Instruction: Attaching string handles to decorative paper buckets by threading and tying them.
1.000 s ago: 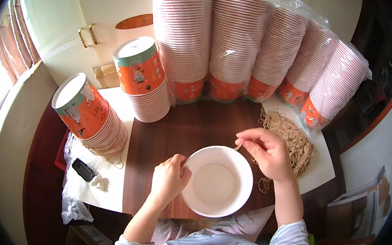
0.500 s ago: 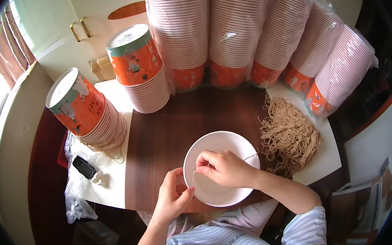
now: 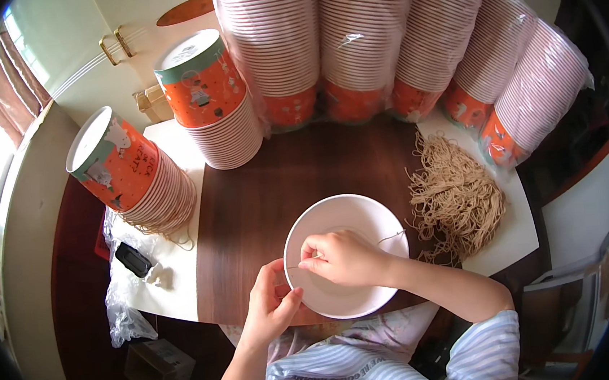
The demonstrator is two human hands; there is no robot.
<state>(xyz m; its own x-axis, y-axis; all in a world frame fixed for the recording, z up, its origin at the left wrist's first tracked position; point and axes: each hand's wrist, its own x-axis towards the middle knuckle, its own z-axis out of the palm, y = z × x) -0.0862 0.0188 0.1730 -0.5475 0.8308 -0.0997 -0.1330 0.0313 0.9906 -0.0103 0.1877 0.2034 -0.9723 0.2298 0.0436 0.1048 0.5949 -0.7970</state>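
Right hand [image 3: 339,258] reaches across the white bowl [image 3: 365,217], fingers pinched on a thin string [image 3: 392,236] drawn over the bowl's mouth; left hand [image 3: 273,310] cups the bowl's near-left rim, gripping it steady. To do this well, I judge the string should stay taut and pass over the bowl's centre, with the left hand pressing the rim so the bowl cannot slide on the bench [image 3: 303,168]. The string's long axis runs roughly left to right across the bowl, its free end pointing towards the heap of tan strings [image 3: 457,195] just right of the bowl. Beyond the bowl stand sleeves of stacked cups [image 3: 378,39].
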